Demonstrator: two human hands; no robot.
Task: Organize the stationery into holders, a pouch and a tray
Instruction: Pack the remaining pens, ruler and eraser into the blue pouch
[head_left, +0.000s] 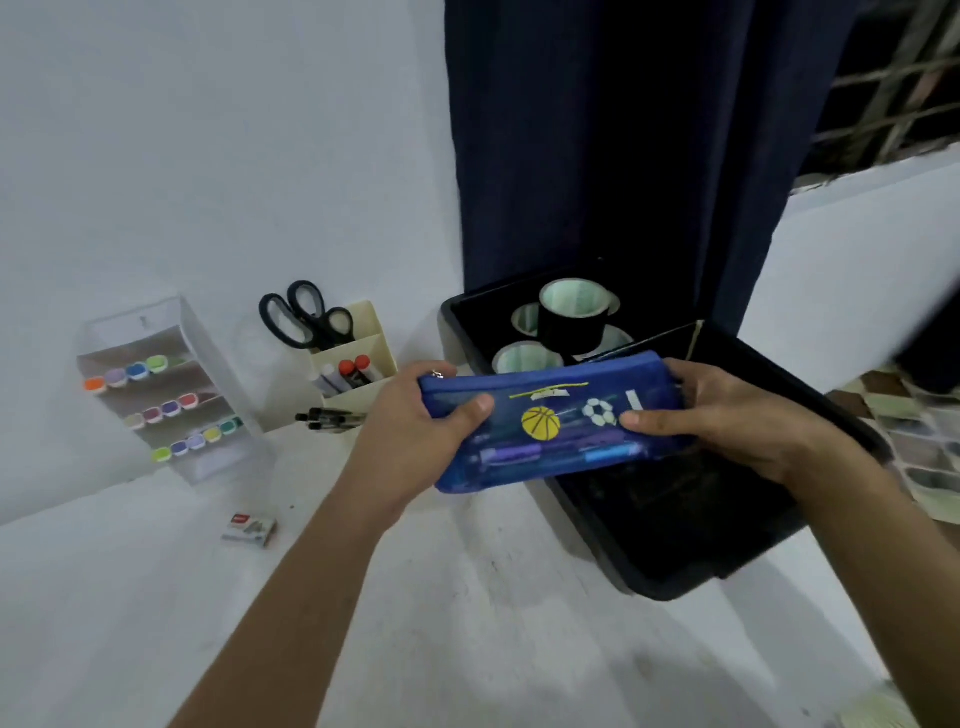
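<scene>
Your left hand and right hand pinch the ends of the blue mesh pouch, held above the black tray on a white counter against a white wall, beside a navy curtain.

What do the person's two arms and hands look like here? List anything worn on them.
Both forearms are bare up to the picture's edge, with no sleeves in view. The left hand and the right hand wear no gloves, and no rings, watch or wristbands show on the visible fingers and wrists. No markings can be made out on either arm.
</scene>
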